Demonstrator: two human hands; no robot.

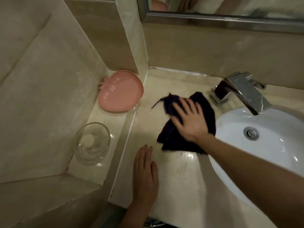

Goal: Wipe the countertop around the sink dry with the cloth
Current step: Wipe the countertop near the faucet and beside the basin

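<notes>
Left hand [145, 176] flat on surface [177, 183], fingers straight, left of sink [266, 145]. Right hand [189, 119] presses dark cloth [207, 111] flat, fingers spread, just left of sink, near faucet [243, 91].

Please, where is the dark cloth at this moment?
In the head view the cloth lies on the countertop left of the sink, near the faucet, with the right hand flat on it.

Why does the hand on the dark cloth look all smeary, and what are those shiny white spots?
Head view: the right hand on the cloth is motion-blurred; the left hand looks sharper. Glare shows on the wet countertop, the sink and the glass bowl. The wide lens bends straight edges; the light is dim.
</notes>
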